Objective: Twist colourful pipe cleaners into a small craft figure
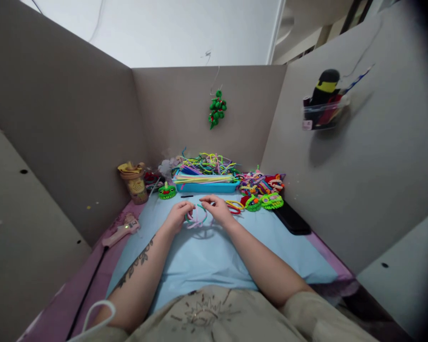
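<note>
Pink and teal pipe cleaners [197, 221], bent into loops, are held just above the blue table cover. My left hand [178, 216] is closed, its thumb and fingers pinching the left side of the loops. Opposite it, my right hand [217, 210] has its fingertips pinched at the upper end of the teal strand. The exact twist between the strands is too small to make out. A short black stick-like piece [187, 196] lies just beyond my left hand. Beside my right hand, red and yellow pipe cleaner loops [235, 207] rest on the cover.
A blue tray [207, 188] piled with pipe cleaners stands at the back. Finished green fuzzy pieces [272, 201] and a black phone-like slab [293, 219] lie right. A pink glue gun [123, 231] with a cord and a cup [135, 186] are left. Grey panels [207, 114] enclose the table.
</note>
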A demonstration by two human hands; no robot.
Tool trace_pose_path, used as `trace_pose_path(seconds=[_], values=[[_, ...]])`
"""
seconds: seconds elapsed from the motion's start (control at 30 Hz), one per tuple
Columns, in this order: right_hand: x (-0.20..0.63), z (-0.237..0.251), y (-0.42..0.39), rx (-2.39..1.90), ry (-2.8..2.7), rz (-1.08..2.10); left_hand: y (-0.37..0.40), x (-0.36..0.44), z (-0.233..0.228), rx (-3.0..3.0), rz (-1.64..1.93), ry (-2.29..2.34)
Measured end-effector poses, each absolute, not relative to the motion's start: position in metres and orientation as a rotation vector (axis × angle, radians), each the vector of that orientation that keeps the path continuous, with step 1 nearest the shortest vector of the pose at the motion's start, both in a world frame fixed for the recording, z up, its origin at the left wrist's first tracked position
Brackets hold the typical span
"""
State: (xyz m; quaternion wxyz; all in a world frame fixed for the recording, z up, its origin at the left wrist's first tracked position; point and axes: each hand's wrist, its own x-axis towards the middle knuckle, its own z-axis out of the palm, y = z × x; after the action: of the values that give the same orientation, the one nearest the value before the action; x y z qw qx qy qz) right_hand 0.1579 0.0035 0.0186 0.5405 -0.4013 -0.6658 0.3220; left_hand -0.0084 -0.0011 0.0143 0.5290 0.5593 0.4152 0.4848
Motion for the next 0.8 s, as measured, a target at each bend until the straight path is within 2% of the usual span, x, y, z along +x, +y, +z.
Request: trace_pose_path(seconds=[0.3, 0.8], values=[[0.153, 0.012, 0.005, -0.820, -1.599, 1.252, -0.005, -0.008, 0.016, 1.292, 1.013, 0.927], [0.153, 0.006, 0.008, -0.900, -1.542, 1.220, -0.007, -0.005, 0.012, 1.234, 1.012, 0.921]])
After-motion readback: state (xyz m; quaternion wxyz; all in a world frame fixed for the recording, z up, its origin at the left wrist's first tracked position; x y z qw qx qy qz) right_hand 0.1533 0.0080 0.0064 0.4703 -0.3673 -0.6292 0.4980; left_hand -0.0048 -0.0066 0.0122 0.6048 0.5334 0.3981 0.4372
